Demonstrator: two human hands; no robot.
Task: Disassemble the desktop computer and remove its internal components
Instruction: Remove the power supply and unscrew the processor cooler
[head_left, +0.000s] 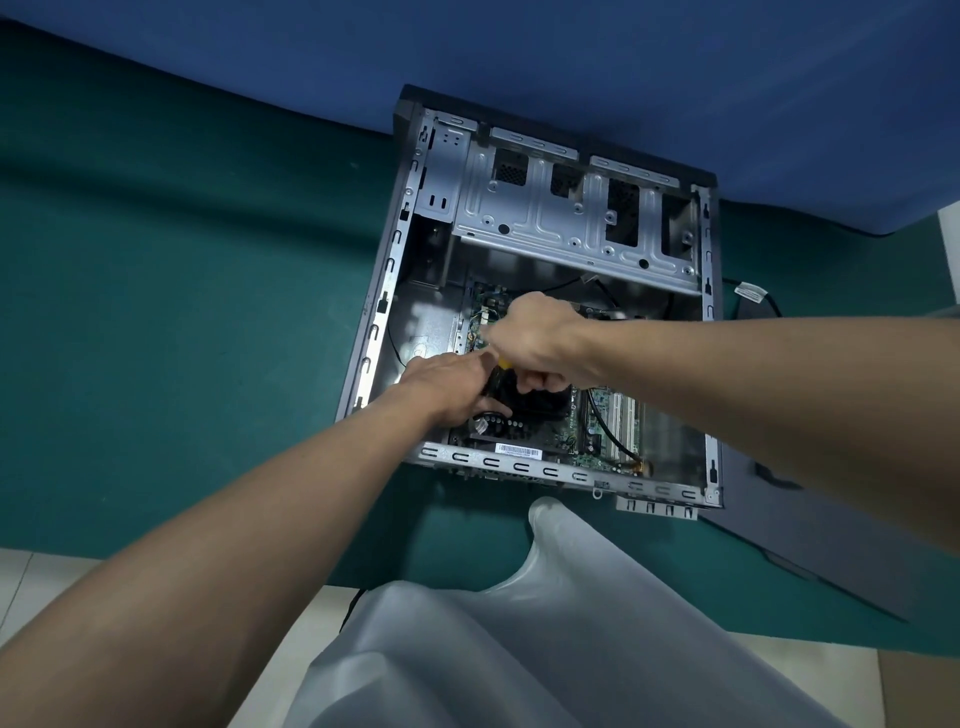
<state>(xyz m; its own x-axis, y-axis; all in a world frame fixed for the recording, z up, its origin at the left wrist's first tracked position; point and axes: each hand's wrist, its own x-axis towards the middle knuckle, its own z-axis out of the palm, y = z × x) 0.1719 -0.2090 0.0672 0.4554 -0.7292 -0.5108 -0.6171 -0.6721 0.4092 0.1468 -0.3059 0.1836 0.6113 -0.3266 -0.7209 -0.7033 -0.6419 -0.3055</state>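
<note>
Desktop computer case (387, 312) lying on its side at centre frame on a green mat (182, 312), side opening facing up, with the bare metal drive cage (545, 218) toward the top of the frame and the motherboard (597, 441) exposed below it. Both hands meet over the black CPU cooler (543, 402) at the middle of the board. The right hand (535, 338) is closed round a yellow-and-black screwdriver (503, 364), of which only a little of the handle shows and the tip is hidden. The left hand (452, 382) lies against the cooler's left side, thumb reaching toward the handle; whether it grips the cooler or only steadies it cannot be told. A black cable (608, 431) runs down the board beside the white expansion slots (626, 415), and a dark side panel (805, 535) lies on the mat at lower right. The step in hand appears to be loosening the cooler's mounting screws. To do it well, hold the driver square to the screw head and press down firmly so the tip does not slip onto the board. Slacken the screws a little at a time in diagonal order, and brace the cooler with the free hand so it lifts evenly and does not tilt. Unplug the fan lead before lifting the cooler away
</note>
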